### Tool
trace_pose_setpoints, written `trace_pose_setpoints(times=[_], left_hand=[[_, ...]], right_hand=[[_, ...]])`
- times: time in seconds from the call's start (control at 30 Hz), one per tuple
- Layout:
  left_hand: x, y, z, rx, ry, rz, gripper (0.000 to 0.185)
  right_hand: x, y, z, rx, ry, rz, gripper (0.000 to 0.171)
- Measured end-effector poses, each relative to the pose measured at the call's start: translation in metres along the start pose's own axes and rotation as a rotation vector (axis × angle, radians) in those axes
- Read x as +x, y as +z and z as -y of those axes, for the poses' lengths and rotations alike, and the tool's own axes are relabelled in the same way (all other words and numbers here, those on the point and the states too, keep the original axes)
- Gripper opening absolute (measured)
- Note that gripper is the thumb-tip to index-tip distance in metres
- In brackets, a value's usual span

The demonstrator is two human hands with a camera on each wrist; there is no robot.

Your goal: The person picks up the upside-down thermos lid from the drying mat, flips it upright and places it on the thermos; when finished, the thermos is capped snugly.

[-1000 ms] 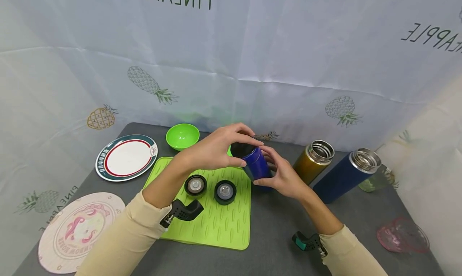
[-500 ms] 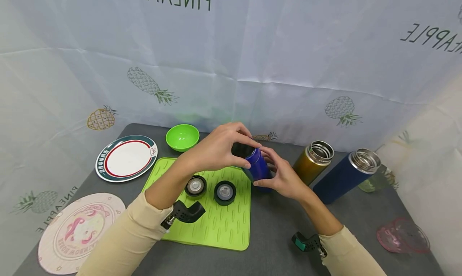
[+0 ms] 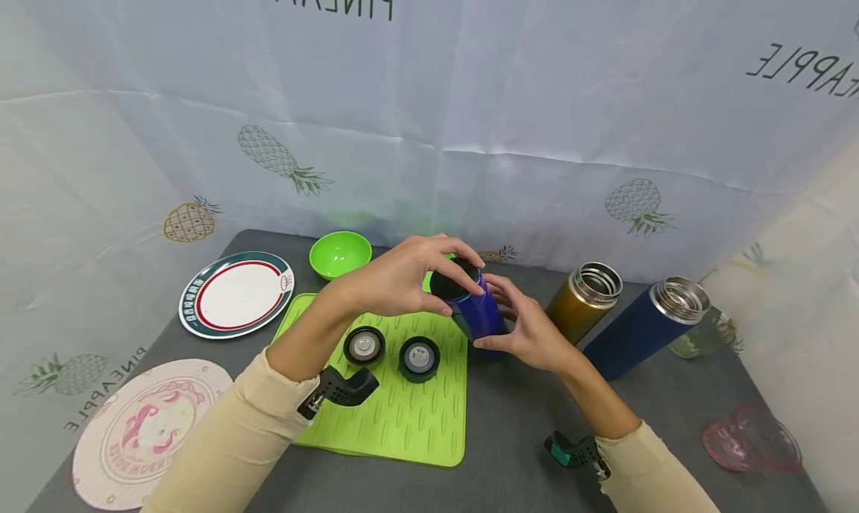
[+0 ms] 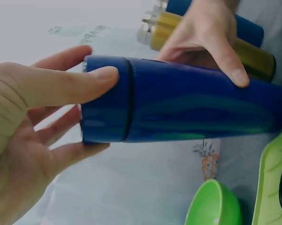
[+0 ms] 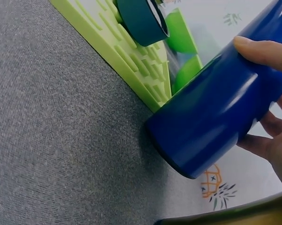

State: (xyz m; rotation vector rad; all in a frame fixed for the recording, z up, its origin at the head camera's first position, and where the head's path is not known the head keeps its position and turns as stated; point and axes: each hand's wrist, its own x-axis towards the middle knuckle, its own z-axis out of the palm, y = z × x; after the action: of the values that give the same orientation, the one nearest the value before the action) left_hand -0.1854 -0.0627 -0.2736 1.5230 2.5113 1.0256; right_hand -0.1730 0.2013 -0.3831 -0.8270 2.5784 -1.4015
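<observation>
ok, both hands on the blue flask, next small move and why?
Probably twist the cap with the left hand while the right hand steadies the blue flask: left fingers wrap the cap, and two other flasks stand open, their lids on the mat.

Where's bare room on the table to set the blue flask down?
Free: grey table between the green mat and the right sleeve, and the mat's near half. Crowded: right of the blue flask, by the gold flask and navy flask; two lids mid-mat.
</observation>
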Motion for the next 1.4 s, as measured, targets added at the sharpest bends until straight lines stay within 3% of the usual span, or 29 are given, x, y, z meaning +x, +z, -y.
trace_pose_setpoints(times=[0.33, 0.5, 0.7, 1.03, 1.4], left_hand=[[-0.003, 0.009, -0.016, 0.139, -0.212, -0.086, 0.055], [-0.002, 0.012, -0.017, 0.132, -0.248, -0.106, 0.055], [-0.001, 0.008, -0.013, 0.094, -0.19, -0.077, 0.051], [-0.003, 0.002, -0.003, 0.095, 0.035, -0.001, 0.045], [-0.007, 0.0, 0.005, 0.034, 0.139, 0.046, 0.043]], right_hand=[[-0.001, 0.001, 0.0, 0.0, -0.001, -0.012, 0.096], [0.0, 0.002, 0.001, -0.009, 0.001, -0.005, 0.094], [0.001, 0.002, 0.003, -0.018, -0.017, -0.009, 0.096], [0.001, -0.001, 0.001, -0.052, -0.067, 0.005, 0.093], [0.0, -0.003, 0.003, -0.033, -0.066, 0.058, 0.094]])
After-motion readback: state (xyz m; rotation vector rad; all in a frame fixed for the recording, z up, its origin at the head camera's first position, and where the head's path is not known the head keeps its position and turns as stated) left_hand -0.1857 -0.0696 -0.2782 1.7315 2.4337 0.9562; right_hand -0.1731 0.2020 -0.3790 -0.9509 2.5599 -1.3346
